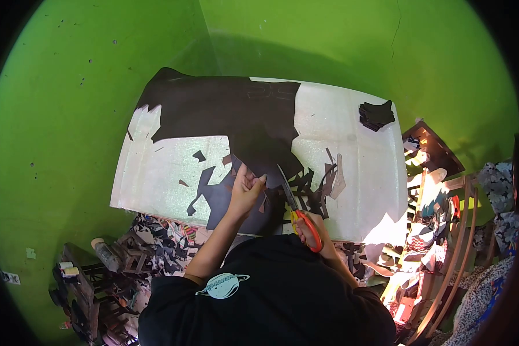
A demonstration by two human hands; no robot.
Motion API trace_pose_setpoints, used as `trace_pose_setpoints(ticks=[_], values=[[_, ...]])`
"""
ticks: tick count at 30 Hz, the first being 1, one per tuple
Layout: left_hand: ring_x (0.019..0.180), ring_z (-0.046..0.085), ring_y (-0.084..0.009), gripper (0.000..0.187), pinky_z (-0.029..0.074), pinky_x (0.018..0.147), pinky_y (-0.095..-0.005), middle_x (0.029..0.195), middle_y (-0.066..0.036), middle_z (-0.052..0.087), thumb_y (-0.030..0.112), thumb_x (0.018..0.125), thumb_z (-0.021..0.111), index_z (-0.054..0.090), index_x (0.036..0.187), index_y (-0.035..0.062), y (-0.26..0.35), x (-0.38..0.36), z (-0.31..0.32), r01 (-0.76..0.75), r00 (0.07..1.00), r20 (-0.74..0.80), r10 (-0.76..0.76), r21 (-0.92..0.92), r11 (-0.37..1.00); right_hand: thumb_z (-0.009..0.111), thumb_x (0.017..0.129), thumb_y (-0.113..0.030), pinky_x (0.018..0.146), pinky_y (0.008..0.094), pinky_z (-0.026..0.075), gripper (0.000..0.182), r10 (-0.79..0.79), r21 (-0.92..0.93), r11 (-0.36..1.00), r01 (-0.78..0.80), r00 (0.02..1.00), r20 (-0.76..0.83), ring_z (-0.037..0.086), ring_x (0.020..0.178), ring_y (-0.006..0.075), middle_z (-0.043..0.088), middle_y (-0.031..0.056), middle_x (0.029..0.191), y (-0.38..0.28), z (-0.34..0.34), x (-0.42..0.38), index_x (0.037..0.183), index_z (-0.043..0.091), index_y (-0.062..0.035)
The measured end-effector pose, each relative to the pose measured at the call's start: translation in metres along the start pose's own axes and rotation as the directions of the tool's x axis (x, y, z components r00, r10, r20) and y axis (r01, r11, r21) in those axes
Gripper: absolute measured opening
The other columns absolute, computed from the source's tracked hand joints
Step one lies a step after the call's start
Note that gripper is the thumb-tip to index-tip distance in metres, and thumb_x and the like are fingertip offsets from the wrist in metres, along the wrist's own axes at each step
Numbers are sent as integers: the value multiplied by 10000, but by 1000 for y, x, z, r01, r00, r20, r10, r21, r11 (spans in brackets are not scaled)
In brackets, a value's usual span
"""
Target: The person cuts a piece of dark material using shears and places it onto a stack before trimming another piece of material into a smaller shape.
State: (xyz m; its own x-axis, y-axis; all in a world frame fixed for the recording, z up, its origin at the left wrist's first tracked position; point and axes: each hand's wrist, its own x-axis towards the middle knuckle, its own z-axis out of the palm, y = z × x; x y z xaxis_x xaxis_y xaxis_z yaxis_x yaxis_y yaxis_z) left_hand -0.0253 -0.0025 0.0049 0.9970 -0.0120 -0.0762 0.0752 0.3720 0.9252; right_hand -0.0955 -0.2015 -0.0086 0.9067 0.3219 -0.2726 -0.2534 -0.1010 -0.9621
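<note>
A large dark brown sheet of material (207, 106) lies over the back of the white table and runs down toward me. My left hand (247, 187) pinches the sheet's near edge, fingers closed on it. In my right hand (310, 226) are scissors (291, 199) with orange and yellow handles. Their blades point up and away from me, at the right side of the sheet's near part. Dark cut offcuts (205, 183) lie to the left of my hands, and more narrow scraps (328, 181) are to the right. A dark flat piece (230, 207) sits under my left wrist.
The white table (369, 190) stands against green walls (328, 34). A stack of dark cut pieces (377, 115) rests at its back right. Scraps cover the floor (161, 236) at the front left; a wooden rack (464, 230) and cloth are at the right.
</note>
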Motion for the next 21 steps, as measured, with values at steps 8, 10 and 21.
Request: trace_pose_setpoints(ticks=[8,10,21], values=[[751,518,-28,387,424,595,-168,957,-11,562,35,831,558,397,1184,48,18,20,-21,119,990,-75,-123,-54,991,558,848,-333,403,234,346,336,18,-140,990,-20,1000,-17,433,419,67,444,6,493,-8,0,-3,754,523,-12],[722,531,-33,339,417,558,-169,950,-26,582,49,823,579,429,1127,35,22,21,-23,91,991,-106,-77,134,987,519,854,-382,375,204,325,385,-38,-166,985,37,999,-2,410,394,58,432,-4,495,-9,2,-4,735,489,-17],[828,549,-78,433,455,657,-195,1054,-66,551,20,831,555,358,1216,0,19,18,-13,-9,994,110,-12,186,982,475,862,-429,497,183,358,415,-74,-130,987,90,989,125,425,532,49,458,-10,650,19,-8,5,931,466,-20]])
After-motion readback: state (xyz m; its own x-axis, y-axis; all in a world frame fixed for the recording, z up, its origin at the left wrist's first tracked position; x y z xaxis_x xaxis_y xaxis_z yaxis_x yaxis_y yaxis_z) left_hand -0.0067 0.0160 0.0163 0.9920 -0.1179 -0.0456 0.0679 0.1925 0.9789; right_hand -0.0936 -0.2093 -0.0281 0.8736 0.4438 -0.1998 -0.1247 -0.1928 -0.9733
